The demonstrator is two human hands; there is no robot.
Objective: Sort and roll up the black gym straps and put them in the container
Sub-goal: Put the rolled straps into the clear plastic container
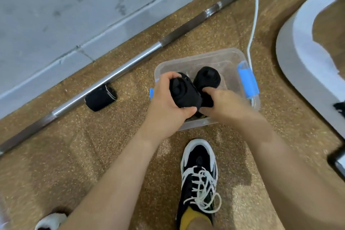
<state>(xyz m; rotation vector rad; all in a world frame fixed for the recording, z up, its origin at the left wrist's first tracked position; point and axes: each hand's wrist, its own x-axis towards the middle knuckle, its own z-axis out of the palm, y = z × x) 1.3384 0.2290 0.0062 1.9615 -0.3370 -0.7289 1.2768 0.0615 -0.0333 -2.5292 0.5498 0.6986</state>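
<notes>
Holding a rolled black strap (pixel 184 95) right over the clear container (pixel 196 58), so we reckon we're at the drop-in step. Our left grip (pixel 168 102) is wrapped round the roll, fingers curled over the far side and thumb on the near end. Our right grip (pixel 222 102) is pinching black fabric at the roll's right side. It looks like the loose tail, but the fingers cover it, so we can't say for sure. One finished roll (pixel 207 77) already sits inside the container, just beside the one we're holding. A third rolled strap (pixel 100 97) is out on the floor (pixel 93 155), touching the barbell (pixel 130 63) and well apart from the container, so that one isn't put away yet.

Stuff that could bite us: if the right grip lets go of that tail before the roll is wedged in next to the other one, it'll probably spring loose and we'd be re-rolling. The container looks light too, so pushing down near its front edge might tip or skid it toward the white cable (pixel 254 15) running past it. And the roll by the barbell is easy to forget.
</notes>
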